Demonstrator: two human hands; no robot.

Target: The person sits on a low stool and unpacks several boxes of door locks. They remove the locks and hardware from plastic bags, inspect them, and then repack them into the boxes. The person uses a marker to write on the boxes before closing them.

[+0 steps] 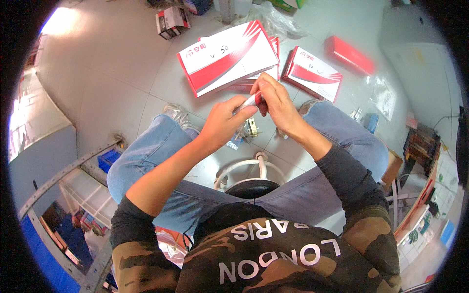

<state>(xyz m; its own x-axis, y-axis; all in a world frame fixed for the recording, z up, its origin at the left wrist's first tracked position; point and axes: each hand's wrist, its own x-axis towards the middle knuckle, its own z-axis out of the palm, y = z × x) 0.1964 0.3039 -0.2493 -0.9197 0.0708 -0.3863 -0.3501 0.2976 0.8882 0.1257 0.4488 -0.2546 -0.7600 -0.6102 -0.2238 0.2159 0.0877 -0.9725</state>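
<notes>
1. Grey tile floor point(112, 68) under everything; from where I stand, the person sits with knees spread, both hands out front.
2. White-and-red carton point(228, 63) sits tilted on a stack, just beyond the hands, a bit left. Smaller carton point(312, 73) ahead-right, plain red box point(351, 55) past it.
3. Left hand point(224, 117): thumb and fingers closed, pinching the white end of a red-and-white stick, marker-like.
4. Right hand point(277, 102): fingers curled in over the red end, seemingly gripping. Some tips hidden, can't confirm every contact.
5. Red-and-white stick point(250, 102): bridged between the hands, above the floor. Long axis slants from near-left to far-right, white toward left palm, red toward right. Neither hand nearer; each owns one end.
6. Brass-coloured block point(252, 128): on the floor, well below the stick, between the feet.
</notes>
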